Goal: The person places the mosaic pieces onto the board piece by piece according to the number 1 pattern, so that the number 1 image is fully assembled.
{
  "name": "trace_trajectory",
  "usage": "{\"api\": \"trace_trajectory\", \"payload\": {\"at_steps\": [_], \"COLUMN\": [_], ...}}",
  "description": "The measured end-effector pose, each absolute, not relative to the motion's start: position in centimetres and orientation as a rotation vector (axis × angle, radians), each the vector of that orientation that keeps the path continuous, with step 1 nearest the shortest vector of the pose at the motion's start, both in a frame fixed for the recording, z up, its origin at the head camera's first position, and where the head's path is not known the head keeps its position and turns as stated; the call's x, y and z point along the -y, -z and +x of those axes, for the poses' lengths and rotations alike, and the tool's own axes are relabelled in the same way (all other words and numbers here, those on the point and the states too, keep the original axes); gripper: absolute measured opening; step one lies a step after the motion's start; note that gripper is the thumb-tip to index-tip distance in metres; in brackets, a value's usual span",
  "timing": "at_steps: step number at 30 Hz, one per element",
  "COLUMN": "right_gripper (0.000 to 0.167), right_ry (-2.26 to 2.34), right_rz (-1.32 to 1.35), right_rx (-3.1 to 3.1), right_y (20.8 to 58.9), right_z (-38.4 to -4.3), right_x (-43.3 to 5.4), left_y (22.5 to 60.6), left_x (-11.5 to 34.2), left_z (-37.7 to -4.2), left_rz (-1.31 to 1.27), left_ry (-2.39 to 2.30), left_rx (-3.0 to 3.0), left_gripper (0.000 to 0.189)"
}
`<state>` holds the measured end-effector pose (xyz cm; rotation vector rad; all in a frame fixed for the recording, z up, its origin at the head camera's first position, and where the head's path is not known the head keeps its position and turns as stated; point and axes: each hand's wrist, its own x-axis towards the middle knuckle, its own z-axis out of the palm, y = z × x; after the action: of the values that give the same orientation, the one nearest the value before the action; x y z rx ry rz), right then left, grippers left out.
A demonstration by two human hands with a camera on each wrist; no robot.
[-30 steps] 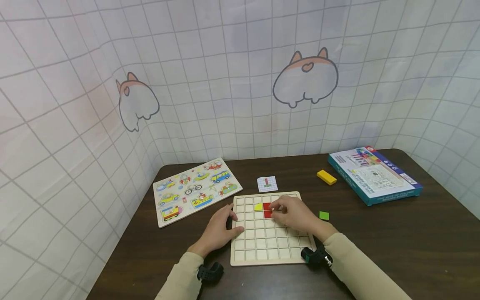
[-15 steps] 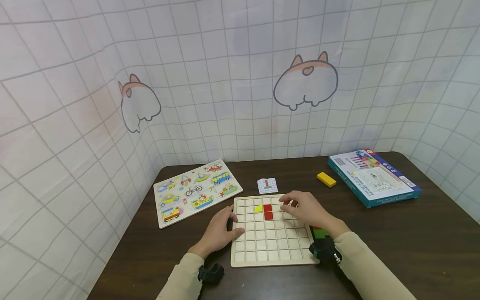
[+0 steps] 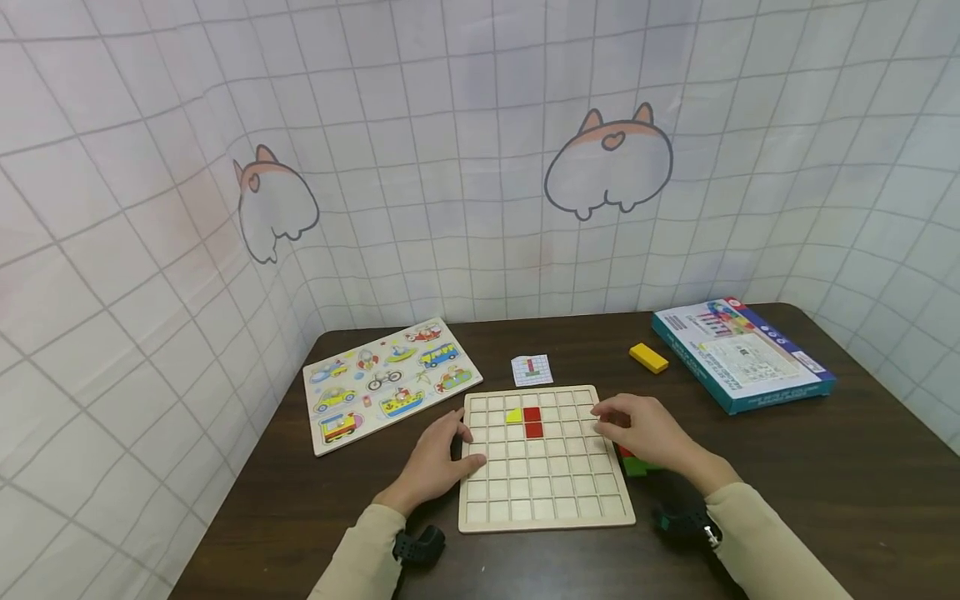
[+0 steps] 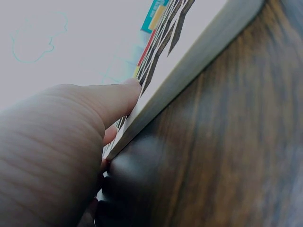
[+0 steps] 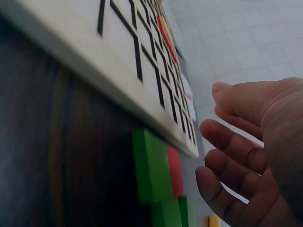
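Seemingly partway through laying pieces on the grid board (image 3: 546, 492), with 2 red tiles (image 3: 533, 430) and 1 yellow piece (image 3: 513, 416) in its far half. Resting the left hand (image 3: 431, 460), thumb and fingers apart, at the board's left edge; poising the right hand (image 3: 651, 432), loosely curled and holding nothing, at its right edge. Probably calls next for taking a green block (image 5: 154, 170) from beside that right edge, guided by the pattern card (image 3: 532, 372) beyond the far edge.
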<state>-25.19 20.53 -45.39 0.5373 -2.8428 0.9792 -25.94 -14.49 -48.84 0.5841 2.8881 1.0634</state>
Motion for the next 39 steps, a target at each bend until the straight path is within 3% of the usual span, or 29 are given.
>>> {"api": "trace_trajectory", "payload": {"at_steps": [23, 39], "right_gripper": [0.015, 0.022], "right_ry": [-0.801, -0.820], "right_rz": [0.479, 0.569], "right_rx": [2.830, 2.979], "right_y": [46.8, 45.9], "right_z": [-24.6, -24.4], "right_x": [-23.7, -25.3], "left_y": [48.8, 48.8], "left_x": [14.6, 14.6], "left_z": [-26.0, -25.9], "left_rz": [0.602, 0.597], "left_ry": [-1.049, -1.049], "left_rx": [-2.896, -2.892], "left_gripper": [0.028, 0.027]}}
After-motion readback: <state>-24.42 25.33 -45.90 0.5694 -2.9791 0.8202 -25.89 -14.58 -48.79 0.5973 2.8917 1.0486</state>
